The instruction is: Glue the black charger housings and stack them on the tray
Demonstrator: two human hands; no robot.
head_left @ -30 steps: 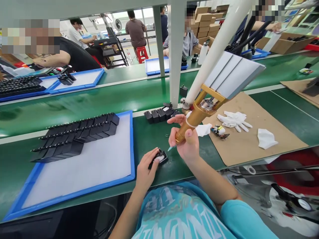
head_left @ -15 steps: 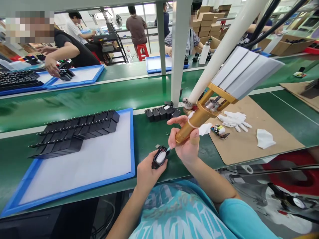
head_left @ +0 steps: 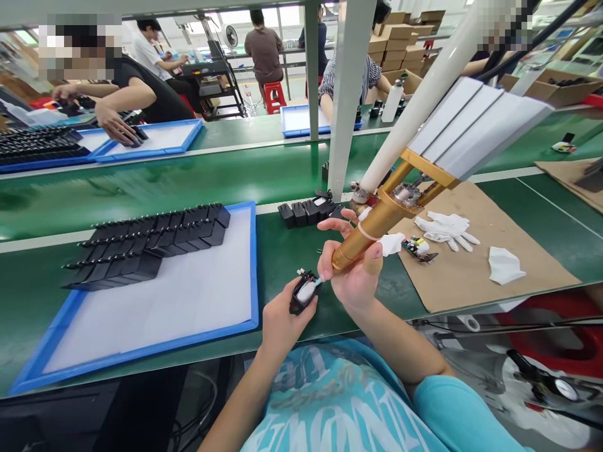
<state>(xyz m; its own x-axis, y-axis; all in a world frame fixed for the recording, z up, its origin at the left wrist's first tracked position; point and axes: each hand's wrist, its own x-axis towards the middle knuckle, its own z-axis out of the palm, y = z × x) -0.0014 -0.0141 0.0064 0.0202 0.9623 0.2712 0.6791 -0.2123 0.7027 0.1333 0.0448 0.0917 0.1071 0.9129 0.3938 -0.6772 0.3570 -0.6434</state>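
Low over the green bench [head_left: 277,251], my left hand [head_left: 281,317] grips an open black adapter housing [head_left: 298,304], with white material [head_left: 307,290] filling its inside and metal prongs at its far end. My right hand [head_left: 355,276] is wrapped round the gold barrel of a glue dispenser [head_left: 365,232], whose top part is grey and ribbed. The dispenser's thin bluish tip [head_left: 319,281] meets the rim of the housing; whether glue flows I cannot tell. Left of my hands, rows of black adapters [head_left: 183,233] stand in a blue-rimmed tray [head_left: 255,270].
Several black housings [head_left: 308,212] sit beyond my hands, beside a white post [head_left: 345,113]. On the right, cardboard [head_left: 452,282] bears white gloves [head_left: 447,229] and a circuit board [head_left: 419,249]. Across the bench, a person's hand [head_left: 115,125] touches parts in another tray [head_left: 188,133].
The view has shifted slightly, so most things sit a little further right. Both my hands keep their holds, the tip still at the housing. The person opposite has moved their hand over the tray.
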